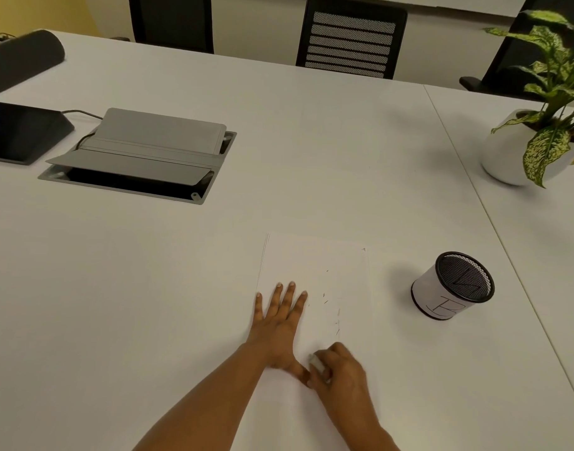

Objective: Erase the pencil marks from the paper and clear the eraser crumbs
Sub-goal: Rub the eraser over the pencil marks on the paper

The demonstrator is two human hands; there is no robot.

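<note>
My left hand (279, 323) lies flat, fingers spread, pinning the paper (315, 288) near the table's (149, 288) front edge; my right hand (339, 372) pinches the eraser (317, 363) against its lower part, dark crumbs (331, 304) just beyond.

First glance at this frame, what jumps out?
The two hands low in the centre: the left hand lies flat on the white paper, pinning it, while the right hand grips a small white eraser near the paper's lower part. Dark crumbs dot the sheet to the right of the fingers. A mesh pen cup stands right of the paper, and a potted plant sits far right.
</note>
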